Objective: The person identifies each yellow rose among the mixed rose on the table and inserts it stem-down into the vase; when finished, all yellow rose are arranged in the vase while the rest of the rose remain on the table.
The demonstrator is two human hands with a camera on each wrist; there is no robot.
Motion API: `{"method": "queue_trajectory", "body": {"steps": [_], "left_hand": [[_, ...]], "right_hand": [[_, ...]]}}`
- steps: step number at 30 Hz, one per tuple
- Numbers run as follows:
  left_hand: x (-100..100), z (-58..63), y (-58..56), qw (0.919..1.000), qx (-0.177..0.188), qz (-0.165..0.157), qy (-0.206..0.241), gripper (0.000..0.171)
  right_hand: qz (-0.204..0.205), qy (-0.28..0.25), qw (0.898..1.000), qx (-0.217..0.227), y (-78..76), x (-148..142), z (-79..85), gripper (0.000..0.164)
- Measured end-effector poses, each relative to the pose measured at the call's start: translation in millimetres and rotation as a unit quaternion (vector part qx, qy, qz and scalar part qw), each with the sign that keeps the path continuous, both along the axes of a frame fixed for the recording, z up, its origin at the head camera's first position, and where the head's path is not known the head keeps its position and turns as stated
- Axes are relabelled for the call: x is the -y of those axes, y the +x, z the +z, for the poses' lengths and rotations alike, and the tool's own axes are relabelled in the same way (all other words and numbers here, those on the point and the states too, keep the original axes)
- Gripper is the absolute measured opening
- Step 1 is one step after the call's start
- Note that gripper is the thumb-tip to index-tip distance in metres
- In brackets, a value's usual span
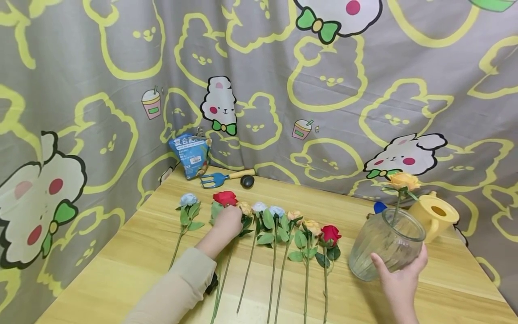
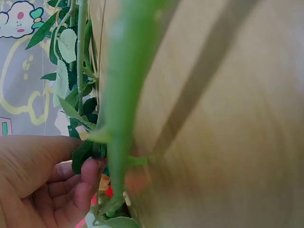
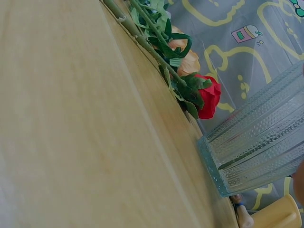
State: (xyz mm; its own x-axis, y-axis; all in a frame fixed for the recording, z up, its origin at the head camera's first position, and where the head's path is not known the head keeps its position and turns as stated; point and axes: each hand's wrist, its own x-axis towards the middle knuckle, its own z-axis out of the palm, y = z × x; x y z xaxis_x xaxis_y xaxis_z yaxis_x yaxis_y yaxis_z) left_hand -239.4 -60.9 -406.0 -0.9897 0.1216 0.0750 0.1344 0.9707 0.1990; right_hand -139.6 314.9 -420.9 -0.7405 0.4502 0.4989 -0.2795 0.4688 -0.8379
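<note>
- Vase [image 1: 366, 256] — grip of right hand [image 1: 401, 280] clamped round it, yellow rose [image 1: 404, 181] inside
- Leafy stem [image 2: 81, 157] — pinched in left hand [image 1: 225, 222]
- Flowers [image 1: 277, 211] rowed on bench [image 1: 117, 274]

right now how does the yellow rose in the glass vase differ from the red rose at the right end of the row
The yellow rose has orange-yellow petals; the red rose has deep red ones. The yellow rose is set in the glass vase, its bloom above the rim, while the red rose lies on the table. Both carry a single bloom and green leaves.
</note>
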Motion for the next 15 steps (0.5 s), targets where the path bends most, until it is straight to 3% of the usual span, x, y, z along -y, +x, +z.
{"method": "queue_trajectory", "body": {"steps": [9, 15], "left_hand": [[2.3, -5.7, -2.1, 0.9989, 0.001, 0.021, 0.041, 0.008], [6.9, 4.1, 0.5, 0.9968, -0.014, 0.004, 0.079, 0.025]], "right_hand": [[0.007, 0.001, 1.0, -0.014, -0.9, 0.2, -1.0, 0.103], [0.006, 0.003, 1.0, -0.012, -0.5, -0.6, -1.8, 0.105]]}}
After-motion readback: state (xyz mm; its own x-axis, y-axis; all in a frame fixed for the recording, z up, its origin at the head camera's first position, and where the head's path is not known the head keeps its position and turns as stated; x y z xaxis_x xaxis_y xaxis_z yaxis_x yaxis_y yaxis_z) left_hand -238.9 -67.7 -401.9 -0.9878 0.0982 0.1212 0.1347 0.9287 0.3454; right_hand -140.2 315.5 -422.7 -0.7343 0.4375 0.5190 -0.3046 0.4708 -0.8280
